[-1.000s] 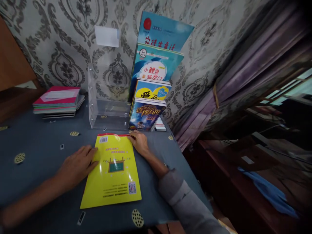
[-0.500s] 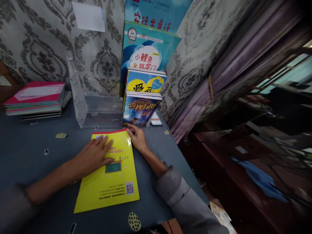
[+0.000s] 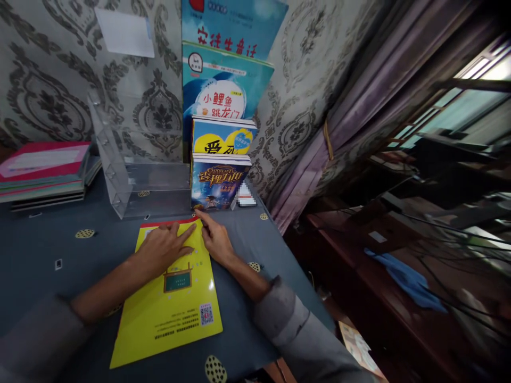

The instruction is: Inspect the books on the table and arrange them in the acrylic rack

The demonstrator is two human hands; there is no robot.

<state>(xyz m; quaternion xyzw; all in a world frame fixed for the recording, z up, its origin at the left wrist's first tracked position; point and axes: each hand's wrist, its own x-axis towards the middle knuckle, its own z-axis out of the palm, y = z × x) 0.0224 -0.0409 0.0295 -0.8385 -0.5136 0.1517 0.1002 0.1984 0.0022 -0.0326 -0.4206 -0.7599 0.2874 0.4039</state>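
Note:
A yellow booklet (image 3: pixel 183 306) with a red top edge lies flat on the blue-grey tablecloth (image 3: pixel 35 276). Across its upper part rests my left hand (image 3: pixel 163 246), fingers spread, the index reaching toward the top right corner. My right hand (image 3: pixel 215 240) is at that same corner, its index finger extended past the edge and the other fingers curled. Just beyond my hands stands a clear acrylic rack (image 3: pixel 155 178). Its right side holds several upright books, with a dark blue book (image 3: pixel 217 186) in front and teal ones (image 3: pixel 229 80) behind.
A stack of books and folders with a pink one (image 3: pixel 48 159) on top sits at the far left. Beside the rack is a small white triangular object (image 3: pixel 246 196). Past the table's right edge are a purple curtain (image 3: pixel 307 154), a dark red surface (image 3: pixel 339 255) and a blue cloth (image 3: pixel 403 276).
My left hand has slid right across the booklet toward its top right corner, close to my right hand. The whole view has shifted slightly, moving the rack and books left.

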